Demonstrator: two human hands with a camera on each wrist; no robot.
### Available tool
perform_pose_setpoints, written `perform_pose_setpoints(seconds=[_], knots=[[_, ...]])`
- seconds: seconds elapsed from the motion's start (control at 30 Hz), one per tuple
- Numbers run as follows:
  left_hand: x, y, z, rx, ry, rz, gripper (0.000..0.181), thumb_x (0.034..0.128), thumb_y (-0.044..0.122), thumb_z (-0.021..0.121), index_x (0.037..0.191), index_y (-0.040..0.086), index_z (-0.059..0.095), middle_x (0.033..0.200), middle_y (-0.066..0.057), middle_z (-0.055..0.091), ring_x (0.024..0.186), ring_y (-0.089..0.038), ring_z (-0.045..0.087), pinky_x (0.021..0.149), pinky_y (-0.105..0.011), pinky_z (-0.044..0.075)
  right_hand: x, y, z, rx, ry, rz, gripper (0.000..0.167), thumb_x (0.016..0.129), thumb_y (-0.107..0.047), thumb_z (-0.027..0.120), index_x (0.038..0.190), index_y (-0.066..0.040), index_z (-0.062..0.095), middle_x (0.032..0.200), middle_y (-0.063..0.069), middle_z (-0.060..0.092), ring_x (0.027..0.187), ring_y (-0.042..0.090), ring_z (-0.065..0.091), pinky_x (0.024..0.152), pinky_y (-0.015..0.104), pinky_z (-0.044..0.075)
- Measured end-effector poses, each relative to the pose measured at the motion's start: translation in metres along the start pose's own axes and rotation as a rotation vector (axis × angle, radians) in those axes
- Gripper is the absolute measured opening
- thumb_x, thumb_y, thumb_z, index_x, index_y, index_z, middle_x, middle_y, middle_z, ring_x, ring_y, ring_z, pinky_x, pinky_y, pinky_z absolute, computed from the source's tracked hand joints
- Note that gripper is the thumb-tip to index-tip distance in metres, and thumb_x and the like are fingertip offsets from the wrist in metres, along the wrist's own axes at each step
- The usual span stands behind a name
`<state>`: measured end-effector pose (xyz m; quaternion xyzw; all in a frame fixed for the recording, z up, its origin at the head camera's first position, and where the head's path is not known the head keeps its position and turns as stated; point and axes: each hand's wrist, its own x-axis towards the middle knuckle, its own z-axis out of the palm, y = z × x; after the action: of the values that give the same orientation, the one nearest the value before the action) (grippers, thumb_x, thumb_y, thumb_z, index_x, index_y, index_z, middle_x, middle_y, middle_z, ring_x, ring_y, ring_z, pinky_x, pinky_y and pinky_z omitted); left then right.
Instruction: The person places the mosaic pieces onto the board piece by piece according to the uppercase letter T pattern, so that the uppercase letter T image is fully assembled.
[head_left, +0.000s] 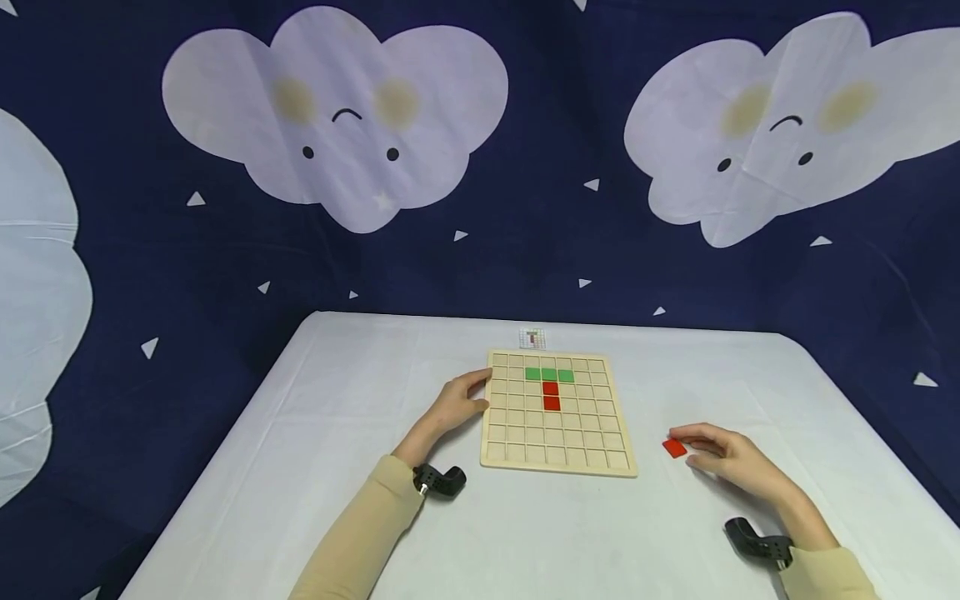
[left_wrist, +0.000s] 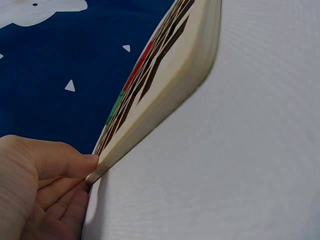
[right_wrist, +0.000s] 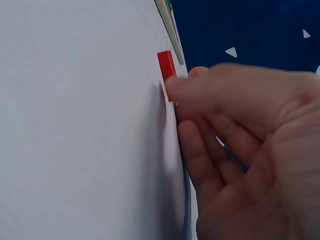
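Observation:
A square wooden grid board (head_left: pixel 517 454) lies on the table, with green tiles (head_left: pixel 549 375) in a row and red tiles (head_left: pixel 551 403) below them in a column. My left hand (head_left: pixel 453 406) touches the board's left edge, thumb and index finger spread apart along it. The left wrist view shows that thumb (left_wrist: pixel 82 165) against the board's edge (left_wrist: pixel 145 122). To the right of the board, my right hand (head_left: pixel 738 462) pinches a loose red tile (head_left: pixel 674 448) close to the tabletop. In the right wrist view the thumb hides part of this red tile (right_wrist: pixel 165 62).
A small printed pattern card (head_left: pixel 532 338) lies behind the board on the white-covered table (head_left: pixel 375 358). A dark blue curtain with clouds (head_left: pixel 555 250) hangs beyond the table's back edge. Black wrist devices (head_left: pixel 441 482) are strapped at both sleeves.

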<state>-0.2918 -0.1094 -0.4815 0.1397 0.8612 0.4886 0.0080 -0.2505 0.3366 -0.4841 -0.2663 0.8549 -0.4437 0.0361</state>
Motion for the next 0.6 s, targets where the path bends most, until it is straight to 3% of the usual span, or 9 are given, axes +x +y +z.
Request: perform_pose_setpoints(seconds=[0.23, 0.43, 0.6], knots=[[0.001, -0.001, 0.000, 0.007, 0.003, 0.006, 0.059, 0.0822, -0.006, 0.061, 0.138, -0.004, 0.043, 0.140, -0.020, 0.043, 0.129, -0.029, 0.042, 0.107, -0.032, 0.036, 0.001, 0.001, 0.007, -0.069, 0.084, -0.026, 0.031, 0.085, -0.003, 0.068, 0.115, -0.003, 0.064, 0.112, 0.015, 0.063, 0.100, 0.000, 0.058, 0.082, 0.010, 0.047], [0.001, 0.000, -0.001, 0.005, 0.005, 0.005, 0.059, 0.0820, -0.006, 0.061, 0.138, -0.004, 0.043, 0.140, -0.020, 0.043, 0.129, -0.030, 0.042, 0.107, -0.033, 0.036, 0.003, -0.003, 0.006, -0.115, 0.118, 0.024, 0.027, 0.083, -0.006, 0.070, 0.110, -0.002, 0.065, 0.105, 0.013, 0.066, 0.091, 0.004, 0.061, 0.074, 0.013, 0.051], [0.001, -0.001, 0.000, 0.002, -0.001, -0.002, 0.059, 0.0821, -0.006, 0.061, 0.138, -0.004, 0.043, 0.141, -0.020, 0.043, 0.129, -0.030, 0.042, 0.106, -0.033, 0.036, 0.007, -0.015, -0.003, -0.093, 0.133, 0.059, 0.030, 0.084, -0.009, 0.070, 0.112, 0.002, 0.064, 0.103, 0.014, 0.067, 0.088, 0.007, 0.062, 0.073, 0.013, 0.049]])
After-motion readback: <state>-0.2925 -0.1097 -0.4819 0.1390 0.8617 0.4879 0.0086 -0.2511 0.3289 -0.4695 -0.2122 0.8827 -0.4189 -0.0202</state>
